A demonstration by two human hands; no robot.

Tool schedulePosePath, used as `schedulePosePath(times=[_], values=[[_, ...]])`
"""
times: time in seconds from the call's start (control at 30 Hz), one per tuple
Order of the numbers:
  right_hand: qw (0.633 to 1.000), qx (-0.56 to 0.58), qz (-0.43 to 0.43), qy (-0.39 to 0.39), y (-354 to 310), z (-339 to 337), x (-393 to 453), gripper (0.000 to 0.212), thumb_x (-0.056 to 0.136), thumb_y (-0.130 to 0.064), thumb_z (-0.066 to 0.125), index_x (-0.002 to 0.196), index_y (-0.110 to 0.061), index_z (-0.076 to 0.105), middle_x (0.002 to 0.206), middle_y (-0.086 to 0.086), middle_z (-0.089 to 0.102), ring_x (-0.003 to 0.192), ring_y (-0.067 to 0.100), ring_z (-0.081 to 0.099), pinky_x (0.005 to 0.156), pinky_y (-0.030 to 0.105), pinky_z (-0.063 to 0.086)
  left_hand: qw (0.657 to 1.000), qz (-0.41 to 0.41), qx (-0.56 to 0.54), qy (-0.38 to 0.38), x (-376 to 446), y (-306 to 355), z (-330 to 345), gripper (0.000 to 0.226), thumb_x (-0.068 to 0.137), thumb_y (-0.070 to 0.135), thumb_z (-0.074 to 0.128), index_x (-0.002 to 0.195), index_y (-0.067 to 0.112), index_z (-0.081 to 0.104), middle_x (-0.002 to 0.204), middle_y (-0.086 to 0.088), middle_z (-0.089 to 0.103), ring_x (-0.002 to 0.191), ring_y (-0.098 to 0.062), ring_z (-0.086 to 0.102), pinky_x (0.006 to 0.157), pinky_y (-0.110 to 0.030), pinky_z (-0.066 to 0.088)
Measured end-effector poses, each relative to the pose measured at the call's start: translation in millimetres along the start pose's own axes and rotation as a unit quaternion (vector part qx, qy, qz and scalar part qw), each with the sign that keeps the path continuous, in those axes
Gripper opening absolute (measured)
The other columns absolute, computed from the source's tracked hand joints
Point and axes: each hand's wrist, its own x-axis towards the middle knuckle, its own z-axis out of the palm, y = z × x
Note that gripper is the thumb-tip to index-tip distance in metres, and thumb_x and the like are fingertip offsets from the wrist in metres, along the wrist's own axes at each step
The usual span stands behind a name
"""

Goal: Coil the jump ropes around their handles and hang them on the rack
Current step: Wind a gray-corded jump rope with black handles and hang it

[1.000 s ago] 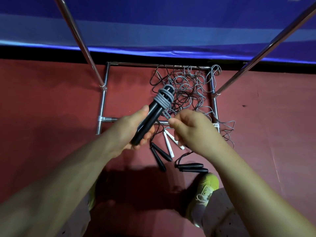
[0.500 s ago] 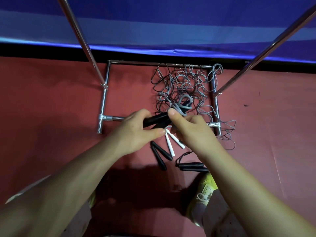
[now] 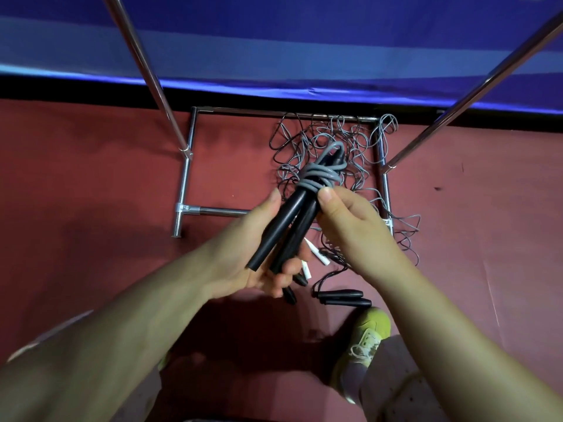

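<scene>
My left hand (image 3: pixel 259 263) grips the lower ends of two black handles (image 3: pixel 283 226) that point up and away from me. A grey rope (image 3: pixel 323 173) is coiled round their upper ends. My right hand (image 3: pixel 350 220) pinches the handles just below the coil, thumb on top. Below, on the red floor, a tangle of loose grey and black ropes (image 3: pixel 344 141) lies inside the base of the chrome rack (image 3: pixel 185 178). More handles lie near my hands: white ones (image 3: pixel 316 254) and a black pair (image 3: pixel 344 296).
Two chrome rack poles rise from the base, a left pole (image 3: pixel 143 65) and a right pole (image 3: pixel 475 89). A blue padded wall (image 3: pixel 304 41) stands behind the rack. My yellow-green shoe (image 3: pixel 365 339) is on the floor below the black handle pair.
The handles were tipped down and sideways half a second ago; now they point up again, with the grey coil at the top and my right thumb under it.
</scene>
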Motion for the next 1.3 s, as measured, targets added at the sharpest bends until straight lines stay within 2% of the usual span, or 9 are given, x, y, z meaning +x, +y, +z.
schedulePosePath(times=[0.1,0.27,0.43,0.57,0.83,0.97,1.03,1.13,1.3], values=[[0.977,-0.196,0.08,-0.004,3.2,-4.3,3.1,0.042,0.101,-0.044,0.038,0.077,-0.015,0.058,0.066,-0.006,0.052,0.06,0.007,0.045,0.06,0.025,0.035,0.992,-0.021,0.09,0.088,5.3,-15.4,-1.0,0.071,0.094,0.061,0.023,0.071,0.003,0.056,0.042,-0.005,0.045,0.029,-0.014,0.038,0.034,-0.016,0.033],[0.97,-0.212,0.117,-0.022,2.0,-3.9,4.0,0.047,0.1,-0.047,0.033,0.068,-0.02,0.054,0.057,-0.009,0.05,0.055,0.006,0.045,0.055,0.02,0.035,0.941,0.061,0.297,0.152,11.6,-29.9,-20.0,0.069,0.085,0.074,0.033,0.065,0.012,0.058,0.047,0.001,0.052,0.046,-0.019,0.046,0.056,-0.033,0.041],[0.985,0.01,0.15,-0.087,8.1,-12.5,6.9,0.042,0.095,-0.049,0.044,0.079,-0.018,0.066,0.065,-0.003,0.065,0.061,0.01,0.057,0.059,0.021,0.039,0.971,0.041,0.179,0.152,10.8,-14.8,-21.5,0.06,0.086,0.064,0.036,0.067,0.011,0.057,0.046,0.001,0.049,0.037,-0.013,0.042,0.049,-0.026,0.045],[0.949,0.172,0.209,-0.161,7.9,-24.5,8.4,0.043,0.08,-0.042,0.046,0.092,-0.007,0.067,0.074,0.01,0.071,0.062,0.019,0.066,0.059,0.027,0.05,0.984,0.032,0.128,0.116,8.1,-4.1,-27.4,0.068,0.058,0.072,0.037,0.071,0.009,0.058,0.049,-0.001,0.048,0.037,-0.014,0.042,0.046,-0.025,0.048],[0.864,0.31,0.252,-0.306,15.1,-25.2,6.6,0.035,0.071,-0.043,0.078,0.087,-0.012,0.077,0.073,0.01,0.073,0.053,0.014,0.069,0.035,0.019,0.048,0.998,0.008,0.064,0.02,-2.2,6.7,-33.8,0.067,0.065,0.071,0.036,0.071,0.008,0.057,0.05,-0.004,0.047,0.037,-0.016,0.041,0.047,-0.029,0.048],[0.926,0.214,0.254,-0.18,-1.3,-13.4,3.8,0.027,0.088,-0.027,0.056,0.07,-0.012,0.069,0.058,0.005,0.067,0.047,0.012,0.064,0.041,0.023,0.051,0.999,0.002,0.038,0.017,-4.0,11.2,-38.9,0.066,0.067,0.071,0.035,0.07,0.01,0.058,0.052,-0.002,0.047,0.038,-0.014,0.042,0.052,-0.03,0.05],[0.987,-0.079,0.13,-0.057,0.9,-7.2,3.5,0.029,0.098,-0.023,0.051,0.073,-0.012,0.061,0.054,0.0,0.064,0.046,0.012,0.059,0.046,0.026,0.048,1.0,-0.012,0.023,0.018,-3.2,12.0,-42.1,0.066,0.068,0.072,0.035,0.071,0.011,0.058,0.053,-0.001,0.047,0.039,-0.013,0.041,0.053,-0.031,0.05],[0.858,-0.479,-0.105,0.155,17.1,-7.6,3.6,0.03,0.093,-0.03,0.049,0.07,-0.013,0.056,0.055,0.005,0.057,0.053,0.035,0.054,0.047,0.029,0.035,0.999,-0.027,0.022,0.011,-1.4,11.0,-43.1,0.066,0.074,0.072,0.032,0.073,0.011,0.057,0.054,0.0,0.046,0.041,-0.013,0.04,0.053,-0.03,0.051],[0.846,-0.445,-0.224,0.189,23.8,-9.9,3.6,0.033,0.088,-0.029,0.046,0.094,-0.009,0.073,0.066,0.006,0.063,0.059,0.032,0.062,0.049,0.03,0.049,1.0,-0.007,-0.016,0.001,-0.2,10.5,-41.5,0.058,0.071,0.068,0.038,0.092,0.018,0.058,0.055,-0.001,0.047,0.042,-0.013,0.042,0.053,-0.032,0.051]])
